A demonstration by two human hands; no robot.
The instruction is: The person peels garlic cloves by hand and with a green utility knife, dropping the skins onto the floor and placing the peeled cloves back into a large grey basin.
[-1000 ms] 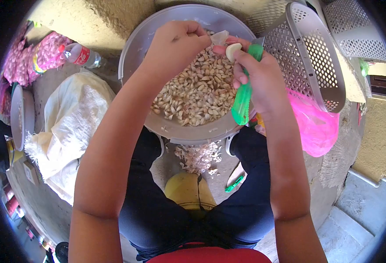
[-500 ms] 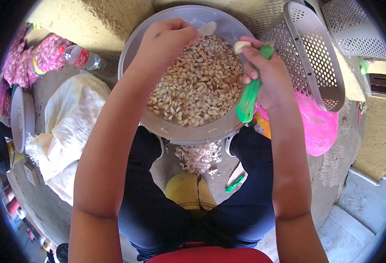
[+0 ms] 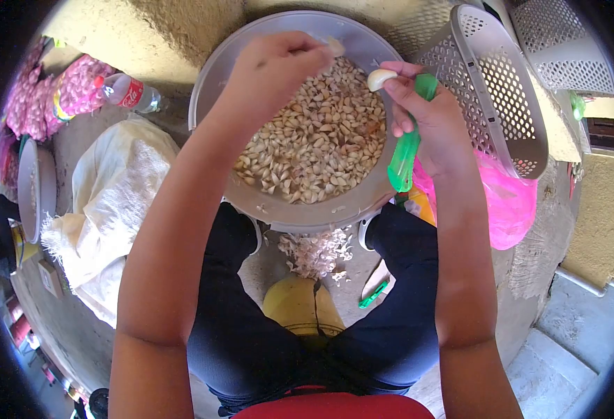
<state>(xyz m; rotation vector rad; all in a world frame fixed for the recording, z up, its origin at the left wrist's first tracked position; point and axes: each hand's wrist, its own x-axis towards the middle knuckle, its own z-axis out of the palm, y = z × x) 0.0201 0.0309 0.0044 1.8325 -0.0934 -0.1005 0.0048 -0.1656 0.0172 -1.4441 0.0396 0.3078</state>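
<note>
My right hand (image 3: 432, 115) is closed at the right rim of a grey basin (image 3: 293, 215). It pinches a peeled garlic clove (image 3: 381, 79) between thumb and finger and also grips a green-handled utility knife (image 3: 406, 157), its blade end pointing up and away. My left hand (image 3: 275, 66) is over the far left part of the basin, fingers pinched on a pale piece of garlic skin (image 3: 335, 47), which is blurred. Below both hands, many unpeeled garlic cloves (image 3: 314, 140) fill the basin.
A grey perforated basket (image 3: 467, 84) and a pink plastic bag (image 3: 515, 209) stand right. To the left are a white woven sack (image 3: 115, 167), a cola bottle (image 3: 131, 92) and pink net bags (image 3: 80, 84). Garlic peels (image 3: 314, 251) and another green knife (image 3: 373, 295) lie on the floor.
My left hand has shifted slightly right with the pale skin. My right hand has tilted a little, turning the clove and swinging the green knife handle more upright.
</note>
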